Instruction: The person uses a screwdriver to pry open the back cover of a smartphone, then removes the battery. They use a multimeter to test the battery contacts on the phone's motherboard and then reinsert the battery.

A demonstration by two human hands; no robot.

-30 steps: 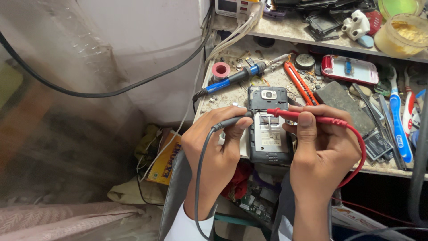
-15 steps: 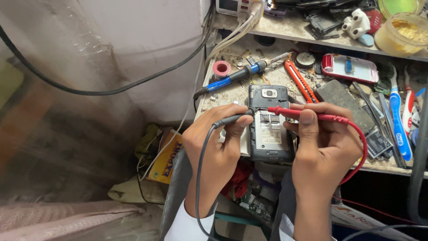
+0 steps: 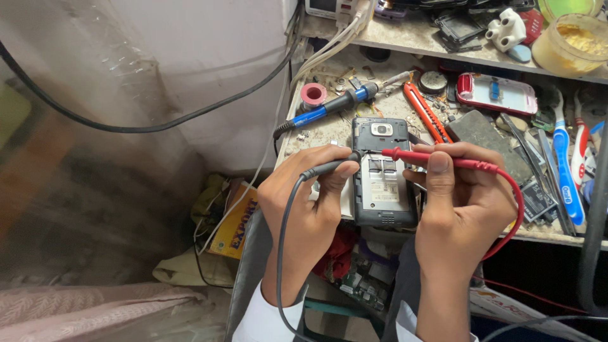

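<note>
A dark phone [image 3: 382,174] with its back cover off lies face down at the front of the workbench [image 3: 329,126]. My left hand [image 3: 310,202] pinches a black test probe [image 3: 329,167] whose tip meets the phone's upper left side. In my right hand [image 3: 462,202] I hold a red test probe [image 3: 437,158] that points left, its tip over the phone just below the camera. A black lead and a red lead curl down from the two probes past my wrists.
A blue-handled soldering iron [image 3: 345,101] and a pink tape roll [image 3: 313,94] lie behind the phone. An orange cutter [image 3: 425,111], a red-and-white phone shell [image 3: 497,93], blue toothbrushes [image 3: 567,171] and loose parts crowd the right. A shelf [image 3: 411,38] above holds a yellow tub [image 3: 573,41].
Both probes stay at the phone. My hands have shifted only slightly, and the view has barely moved.
</note>
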